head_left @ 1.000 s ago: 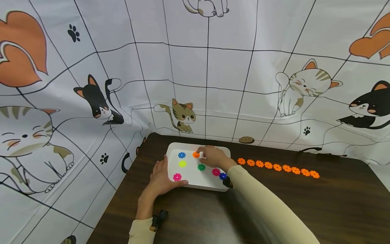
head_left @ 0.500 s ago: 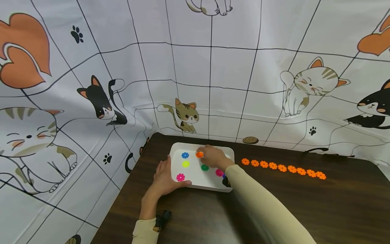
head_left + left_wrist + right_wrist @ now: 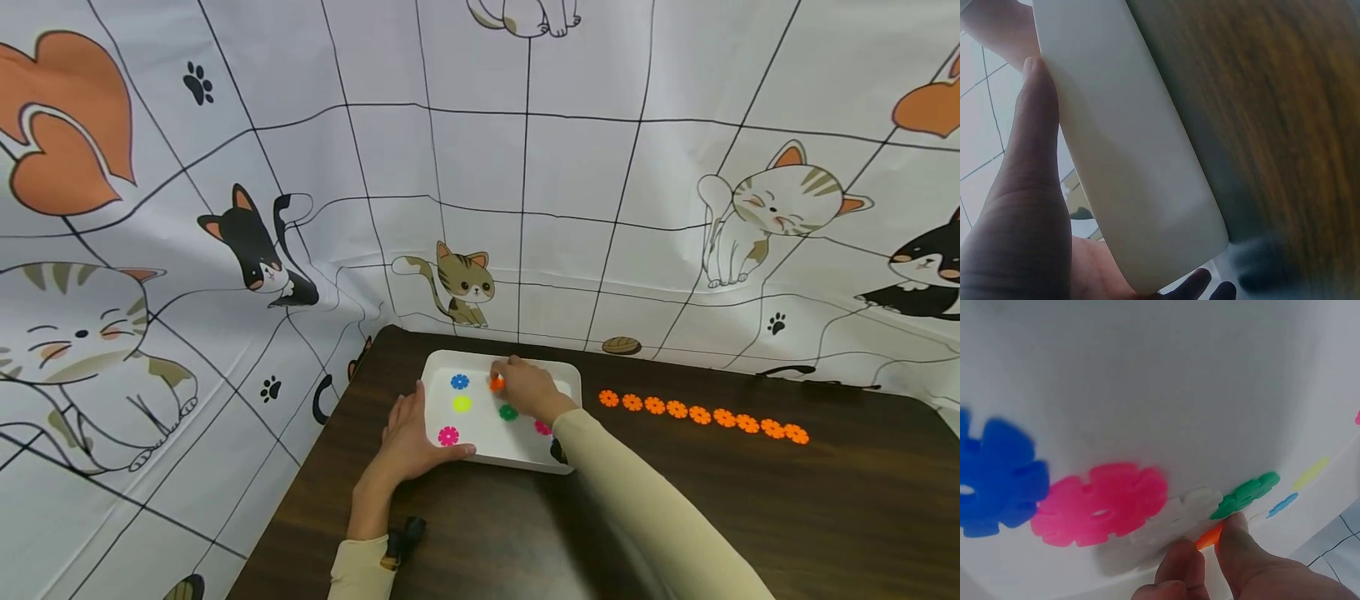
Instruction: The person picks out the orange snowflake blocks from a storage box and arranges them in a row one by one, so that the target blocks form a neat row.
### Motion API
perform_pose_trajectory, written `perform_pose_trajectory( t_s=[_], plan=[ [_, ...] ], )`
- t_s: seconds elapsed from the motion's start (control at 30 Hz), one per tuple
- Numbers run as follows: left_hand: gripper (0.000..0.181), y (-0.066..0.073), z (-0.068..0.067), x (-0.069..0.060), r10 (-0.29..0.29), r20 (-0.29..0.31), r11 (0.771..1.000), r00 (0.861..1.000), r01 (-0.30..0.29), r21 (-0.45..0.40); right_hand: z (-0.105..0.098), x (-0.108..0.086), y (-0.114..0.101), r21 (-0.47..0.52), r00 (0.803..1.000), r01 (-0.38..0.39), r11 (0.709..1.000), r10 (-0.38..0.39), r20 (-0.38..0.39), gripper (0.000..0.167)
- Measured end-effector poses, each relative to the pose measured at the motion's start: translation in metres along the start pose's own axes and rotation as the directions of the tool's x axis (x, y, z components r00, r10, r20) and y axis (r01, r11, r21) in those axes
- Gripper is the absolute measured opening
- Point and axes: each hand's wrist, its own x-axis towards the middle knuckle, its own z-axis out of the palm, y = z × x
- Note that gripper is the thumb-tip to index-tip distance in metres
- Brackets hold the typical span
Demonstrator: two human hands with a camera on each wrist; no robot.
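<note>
A white tray (image 3: 517, 461) holds several flower-shaped plastic building discs. At its front left corner my left hand (image 3: 405, 442) grips it, thumb along the front rim and the other fingers at the left side. My right hand (image 3: 528, 390) reaches inside near the back wall. Between its thumb and fingers it pinches an orange building disc (image 3: 1209, 537), seen edge-on and partly hidden. Close by lie a green disc (image 3: 1247, 495), a pale translucent disc (image 3: 1200, 509), a pink disc (image 3: 1100, 506) and a dark blue disc (image 3: 997, 478).
A row of several orange discs (image 3: 700, 415) runs across the dark wooden table (image 3: 675, 483) to the right of the tray. Further left in the tray lie a light blue disc (image 3: 460, 382), a yellow disc (image 3: 462, 404) and another pink disc (image 3: 448, 436). A cat-print curtain (image 3: 570, 167) hangs behind.
The right hand's fingers have closed on the orange disc, which lay flat and in plainer view before. The left hand keeps its place on the tray. The head view has shifted slightly.
</note>
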Motion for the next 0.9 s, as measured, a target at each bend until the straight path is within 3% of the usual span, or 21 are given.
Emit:
perform_pose_trajectory(
  t_s=[0.5, 0.9],
  plan=[
    [0.140, 0.003, 0.000, -0.001, 0.021, -0.003, 1.000, 1.000, -0.021, -0.006, -0.002, -0.006, 0.001, 0.019, 0.999, -0.026, 0.999, 0.025, 0.027, 0.031],
    [0.142, 0.001, -0.001, -0.001, 0.010, 0.010, 1.000, 1.000, -0.010, 0.003, -0.006, -0.011, -0.007, -0.021, 0.998, 0.049, 0.999, -0.048, 0.031, 0.031]
  ],
)
